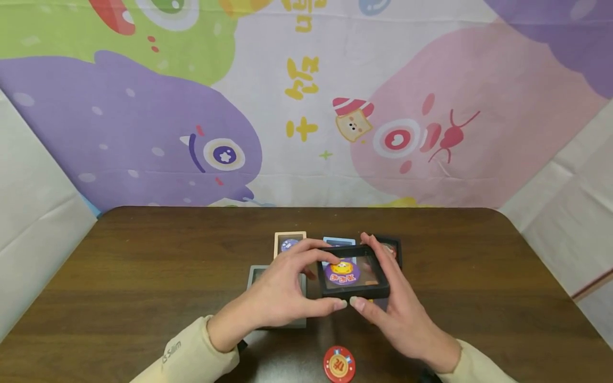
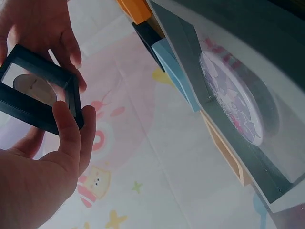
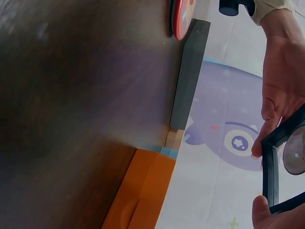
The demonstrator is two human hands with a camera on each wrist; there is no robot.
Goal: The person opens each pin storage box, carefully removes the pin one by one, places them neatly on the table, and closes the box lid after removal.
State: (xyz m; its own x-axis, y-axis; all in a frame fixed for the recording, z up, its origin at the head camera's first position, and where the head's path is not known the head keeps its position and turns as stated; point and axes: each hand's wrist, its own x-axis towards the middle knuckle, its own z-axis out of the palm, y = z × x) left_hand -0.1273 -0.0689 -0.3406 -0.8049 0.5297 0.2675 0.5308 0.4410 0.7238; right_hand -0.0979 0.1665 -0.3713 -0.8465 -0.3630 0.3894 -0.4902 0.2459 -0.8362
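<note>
A square black display frame (image 1: 354,292) with a clear film window is held up over the table between both hands. Inside its window sits a round purple badge (image 1: 341,277) with a yellow cartoon figure. My left hand (image 1: 280,290) grips the frame's left side, its thumb at the near edge and a fingertip over the window. On the opposite side, my right hand (image 1: 404,311) grips with its thumb at the near corner and fingers along the edge. From below, the left wrist view shows the badge's plain back (image 2: 34,89) through the film.
A grey frame (image 1: 251,276) with a badge stands left, partly behind my left hand. Farther back are a beige frame (image 1: 290,234), a blue frame (image 1: 339,240) and another black frame (image 1: 398,250). An orange frame (image 3: 147,186) appears in the right wrist view. A red round badge (image 1: 339,365) lies near the front.
</note>
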